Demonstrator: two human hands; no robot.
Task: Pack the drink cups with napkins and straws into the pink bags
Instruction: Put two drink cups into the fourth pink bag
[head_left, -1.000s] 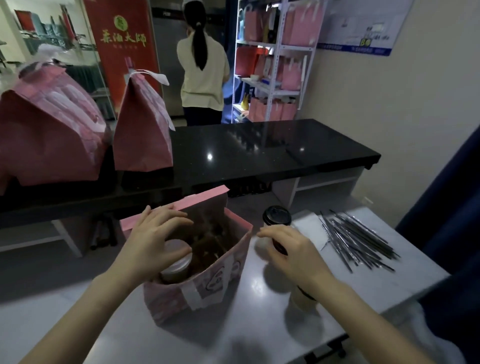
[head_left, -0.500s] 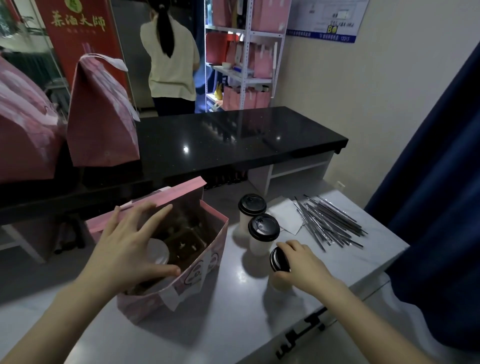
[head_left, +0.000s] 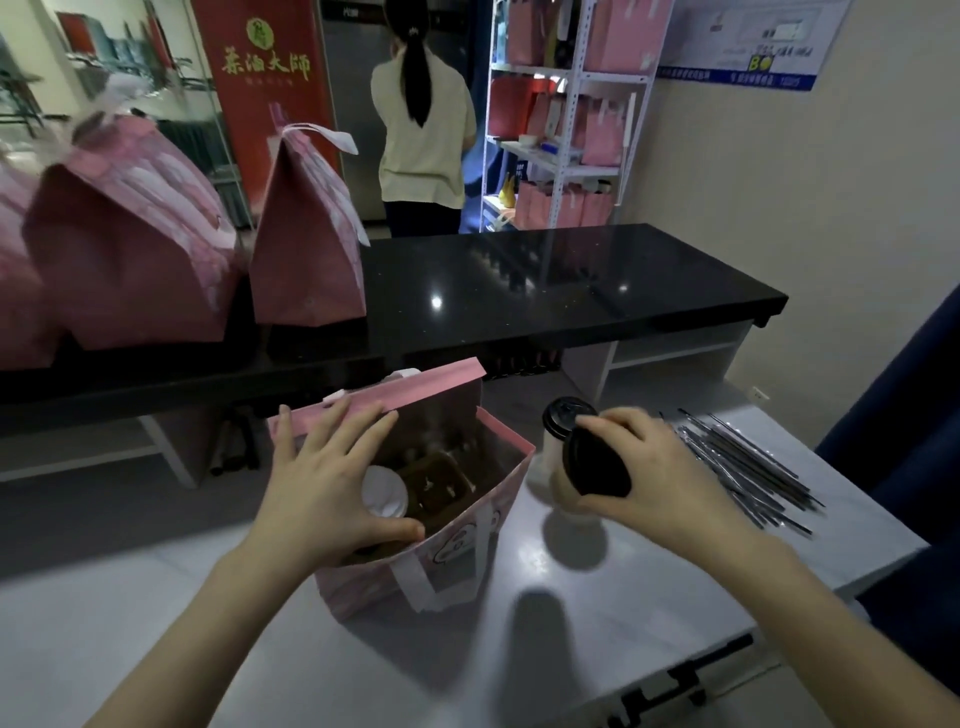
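You are loading a second cup (head_left: 595, 465).
Your right hand (head_left: 657, 470) is gripping it; your left hand (head_left: 332, 488), fingers spread, is bracing the pink bag (head_left: 363, 592); straws (head_left: 743, 462) are waiting.

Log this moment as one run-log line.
step: packing cups | left hand: spread over open pink bag mouth | right hand: grips black-lidded cup, tilted, beside bag | in bag: white-lidded cup | straws: untouched

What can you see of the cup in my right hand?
The cup has a black domed lid and a pale, see-through-looking body with a light beige drink. The right hand grips it around the lid, tilted, lid toward the camera. It is just right of the open pink bag, near a second black-lidded cup, apparently lifted off the white table.
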